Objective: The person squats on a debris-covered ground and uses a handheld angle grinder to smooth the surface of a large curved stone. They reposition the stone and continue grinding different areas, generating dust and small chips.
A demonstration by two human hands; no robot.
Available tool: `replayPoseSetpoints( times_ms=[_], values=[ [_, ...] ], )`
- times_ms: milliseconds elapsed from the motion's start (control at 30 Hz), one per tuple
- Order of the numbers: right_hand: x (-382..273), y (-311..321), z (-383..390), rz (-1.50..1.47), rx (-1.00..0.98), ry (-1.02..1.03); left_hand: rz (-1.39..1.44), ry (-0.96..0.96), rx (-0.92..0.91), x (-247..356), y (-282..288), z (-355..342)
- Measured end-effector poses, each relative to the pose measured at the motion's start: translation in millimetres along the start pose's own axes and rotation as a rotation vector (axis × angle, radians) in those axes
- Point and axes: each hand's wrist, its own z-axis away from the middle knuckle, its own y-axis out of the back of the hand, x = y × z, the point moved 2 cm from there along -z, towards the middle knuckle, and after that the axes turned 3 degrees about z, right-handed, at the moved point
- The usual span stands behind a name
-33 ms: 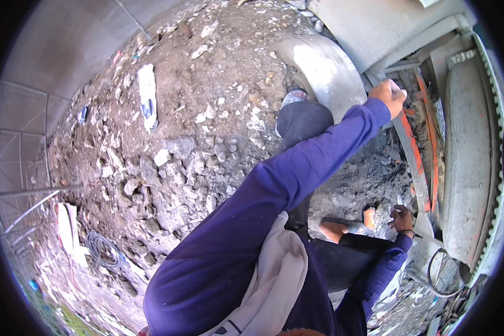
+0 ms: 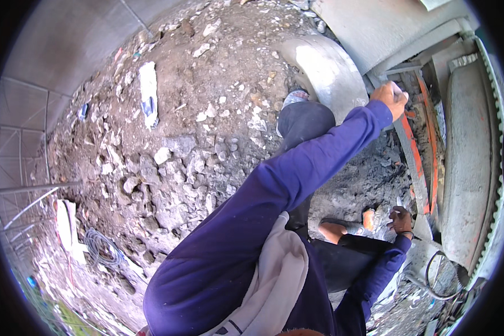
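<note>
The orange-edged strip (image 2: 412,147), probably stiff, heavy and best gripped toward its ends, runs from the left hand (image 2: 389,101), fingers curled, to near the right hand (image 2: 400,220), fingers bent, any pinch impossible to tell, between dark soil (image 2: 369,182) and a rounded grey beam (image 2: 469,151).

Left grip (image 2: 388,101) by orange-streaked strip (image 2: 412,154) — contact unclear

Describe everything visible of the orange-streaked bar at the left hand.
The bar is long and narrow, dull grey with patchy orange along its right edge, perhaps painted metal. In the picture it slants down and rightward from the left hand, which covers its upper end. Whether it is gripped is unclear.
</note>
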Motion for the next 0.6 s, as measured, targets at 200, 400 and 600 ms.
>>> replayPoseSetpoints(
  times_ms=[200,400,600],
  values=[
    [-18.5,-14.0,-17.8,0.002,-0.035,-0.043,-0.020,0.068,-0.045,17.5,20.5,-3.9],
    [-28.3,-32.6,-12.6,0.184,-0.005,0.053,-0.034,0.095,-0.123,21.0,18.8,2.2],
    [-44.2,-52.7,0.1,0.440,0.290,0.256,-0.050,0.090,-0.144,20.9,19.4,2.1]
  ],
)
